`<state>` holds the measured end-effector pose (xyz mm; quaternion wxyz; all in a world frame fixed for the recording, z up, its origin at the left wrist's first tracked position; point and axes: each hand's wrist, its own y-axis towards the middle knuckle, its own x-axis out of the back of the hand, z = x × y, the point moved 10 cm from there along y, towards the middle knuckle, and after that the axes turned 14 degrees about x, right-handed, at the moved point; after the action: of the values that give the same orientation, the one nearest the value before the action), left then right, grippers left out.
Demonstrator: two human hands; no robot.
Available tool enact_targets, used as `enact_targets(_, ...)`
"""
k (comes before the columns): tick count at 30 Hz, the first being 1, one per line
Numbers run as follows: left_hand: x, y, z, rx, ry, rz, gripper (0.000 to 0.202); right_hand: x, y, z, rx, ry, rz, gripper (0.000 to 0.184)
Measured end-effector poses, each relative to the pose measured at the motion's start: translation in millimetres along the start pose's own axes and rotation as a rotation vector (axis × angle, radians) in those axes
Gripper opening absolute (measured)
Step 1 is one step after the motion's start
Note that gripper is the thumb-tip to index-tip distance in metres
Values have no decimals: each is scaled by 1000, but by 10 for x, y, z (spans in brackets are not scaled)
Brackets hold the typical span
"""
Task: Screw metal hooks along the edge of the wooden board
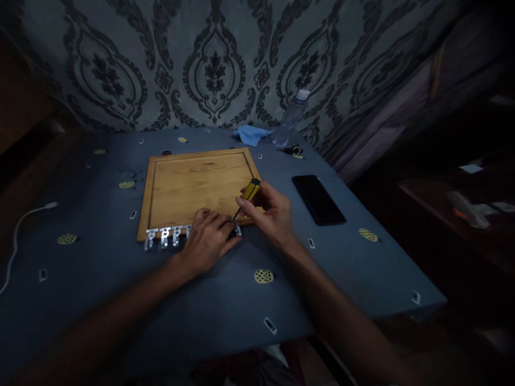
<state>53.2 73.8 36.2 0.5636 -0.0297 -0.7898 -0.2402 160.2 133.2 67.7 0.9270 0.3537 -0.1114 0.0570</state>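
Note:
A wooden board [193,182] lies on the blue table [120,289]. A metal rail of hooks [164,236] runs along the board's near edge. My right hand [269,212] is closed round a screwdriver [251,192] with a yellow and black handle, its tip down at the rail's right end. My left hand [207,238] lies curled over the rail just left of the tip, fingers pressed on it and hiding the middle of the rail.
A black phone [318,199] lies right of the board. At the back stand a clear bottle [290,119], a blue cloth [251,134] and keys [293,150]. A white cable [20,228] trails at the left. Yellow dots and small stickers mark the table.

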Motion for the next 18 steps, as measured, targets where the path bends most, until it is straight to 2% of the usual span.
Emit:
enact_targets(4, -1, 2, -1, 1, -3, 0, 24, -35, 62, 81, 36, 28, 105, 26)
enact_targets(8, 2, 2, -7, -4, -4, -3, 24, -34, 71, 91, 49, 0, 138, 31)
enact_targets(14, 4, -4, -12, -14, 5, 0, 25, 15, 39, 68, 65, -77, 48, 36)
enact_targets(18, 3, 0, -12, -9, 12, 7, 24, 52, 10, 158, 127, -172, -38, 39)
